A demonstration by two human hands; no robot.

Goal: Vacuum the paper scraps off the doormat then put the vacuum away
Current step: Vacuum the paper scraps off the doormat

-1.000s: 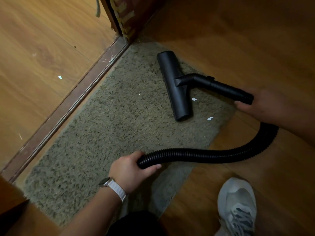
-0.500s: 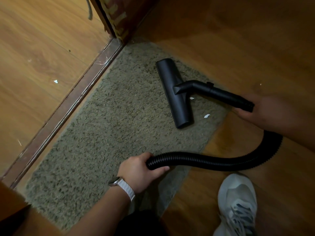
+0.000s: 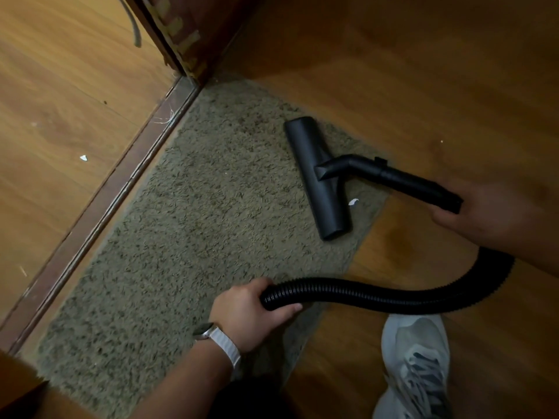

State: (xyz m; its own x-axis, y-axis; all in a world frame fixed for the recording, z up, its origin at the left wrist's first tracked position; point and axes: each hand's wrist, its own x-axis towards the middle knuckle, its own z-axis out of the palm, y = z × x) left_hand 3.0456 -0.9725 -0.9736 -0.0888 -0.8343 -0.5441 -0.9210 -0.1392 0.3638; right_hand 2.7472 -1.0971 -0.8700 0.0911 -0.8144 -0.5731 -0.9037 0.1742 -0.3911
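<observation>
The doormat [image 3: 193, 225] carries my floor nozzle [image 3: 317, 179], long axis running away from me. My right hand [image 3: 481, 210] clamps its wand [image 3: 414, 182]; my left hand [image 3: 251, 309] grips the hose [image 3: 378, 294]. One paper scrap [image 3: 352, 202] lies just right of the nozzle, towards my right hand.

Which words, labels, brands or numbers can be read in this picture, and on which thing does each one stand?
None can be read.
Nozzle and hose: plain black, no marking visible.
Watch: its face is turned away and blurred, nothing readable.
Shoe: only a pattern shows, no legible logo.
Paper scrap on the doormat: blank as far as visible.
</observation>
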